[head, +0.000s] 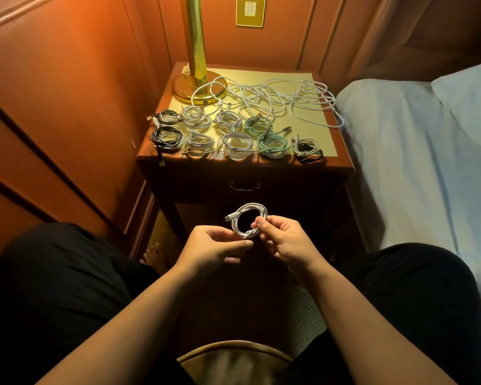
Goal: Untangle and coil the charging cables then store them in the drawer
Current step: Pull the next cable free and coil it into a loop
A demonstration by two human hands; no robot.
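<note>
A small white coiled cable is held up in front of the nightstand's closed drawer. My right hand pinches the coil's right side. My left hand pinches its lower edge, where the cable end lies. On the nightstand top several coiled cables lie in two rows: black, white, green. Behind them a loose tangle of white cables spreads across the back and hangs over the right edge.
A brass lamp base stands at the nightstand's back left. A bed with pale sheets lies close on the right. Wood-panelled wall closes in on the left. My knees in dark trousers flank the space before the drawer.
</note>
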